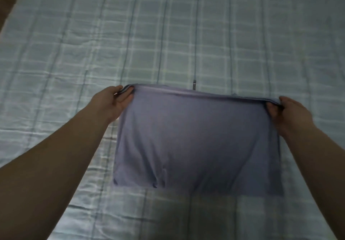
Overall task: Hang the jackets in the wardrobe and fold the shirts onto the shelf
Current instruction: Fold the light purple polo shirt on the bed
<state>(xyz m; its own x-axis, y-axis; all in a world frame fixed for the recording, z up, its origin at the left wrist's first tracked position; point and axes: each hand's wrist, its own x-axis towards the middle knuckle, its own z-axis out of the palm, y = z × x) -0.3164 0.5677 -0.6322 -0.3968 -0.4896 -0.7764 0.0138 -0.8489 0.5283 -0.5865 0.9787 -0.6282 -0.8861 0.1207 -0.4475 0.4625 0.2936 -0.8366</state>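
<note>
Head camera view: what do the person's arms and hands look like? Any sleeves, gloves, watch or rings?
Both arms are bare: no sleeve shows on the left forearm or the right forearm. The left hand and right hand wear no gloves; no watch or bracelet at either wrist. Rings are too blurred to tell.

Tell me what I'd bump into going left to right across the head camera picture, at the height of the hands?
First the left hand → shirt → right hand. Each hand pinches a top corner of the shirt.
</note>
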